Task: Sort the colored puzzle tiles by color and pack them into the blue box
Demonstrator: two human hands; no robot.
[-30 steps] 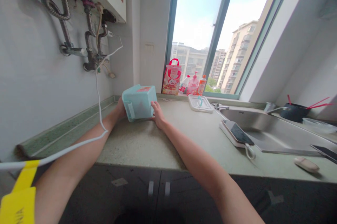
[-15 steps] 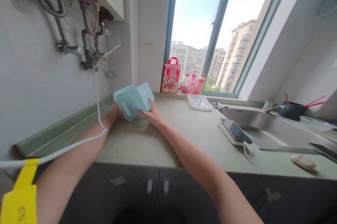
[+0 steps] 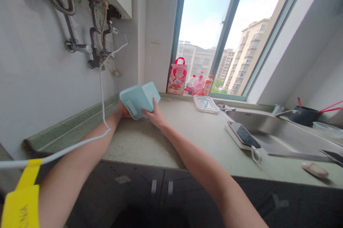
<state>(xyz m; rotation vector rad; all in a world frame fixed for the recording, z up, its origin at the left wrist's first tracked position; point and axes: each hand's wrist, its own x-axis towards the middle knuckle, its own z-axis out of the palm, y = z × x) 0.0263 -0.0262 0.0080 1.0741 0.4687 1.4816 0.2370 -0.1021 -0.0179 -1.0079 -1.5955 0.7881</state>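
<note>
A light-blue plastic storage box (image 3: 139,101) is tilted on its side above the left part of the counter, its closed bottom turned to the right. My right hand (image 3: 155,115) grips its lower right corner, thumb and fingers pressed to the outside. At the box's left side, my left hand (image 3: 122,109) is mostly hidden behind the rim, so its fingers do not show. Something orange (image 3: 127,113) peeks out between that hand and the box; its kind cannot be made out. A white cable (image 3: 103,112) hangs in front of my left forearm.
A clear lid with a teal handle (image 3: 205,104) lies near the window. Behind it stand a pink bag (image 3: 177,80), a pink pump bottle (image 3: 198,84) and an orange bottle (image 3: 208,85). To the right are a phone on a white block (image 3: 242,135) and a steel sink (image 3: 257,122).
The view has swung slightly left, so everything sits farther right. The box has turned a little in my hands, and more of the orange thing shows beneath its left edge.
</note>
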